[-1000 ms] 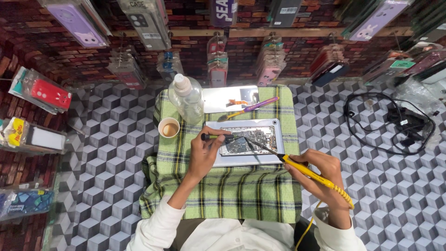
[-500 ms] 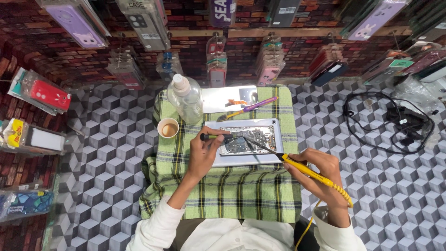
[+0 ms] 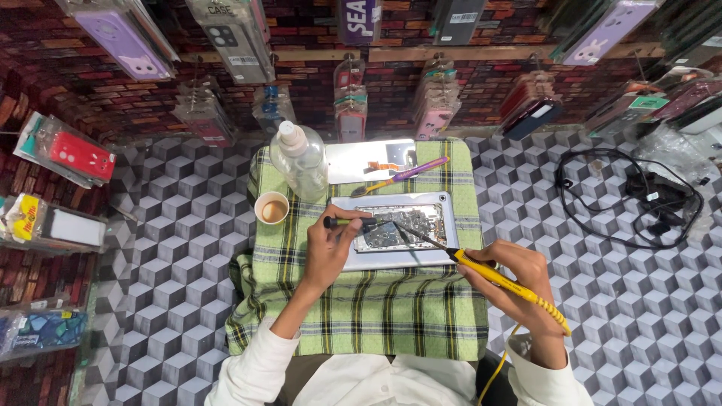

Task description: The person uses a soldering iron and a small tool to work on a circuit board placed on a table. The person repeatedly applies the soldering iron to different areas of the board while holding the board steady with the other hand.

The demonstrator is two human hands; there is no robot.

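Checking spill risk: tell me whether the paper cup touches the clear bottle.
Apart. The head view shows a strip of green plaid cloth between the paper cup and the clear bottle.

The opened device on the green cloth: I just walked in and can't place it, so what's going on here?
A person works on an opened device lying on a green plaid cloth. The right hand holds a yellow soldering iron, tip over the exposed board. The left hand holds a dark-handled tool at the board's edge. A small cup and a clear bottle stand nearby.
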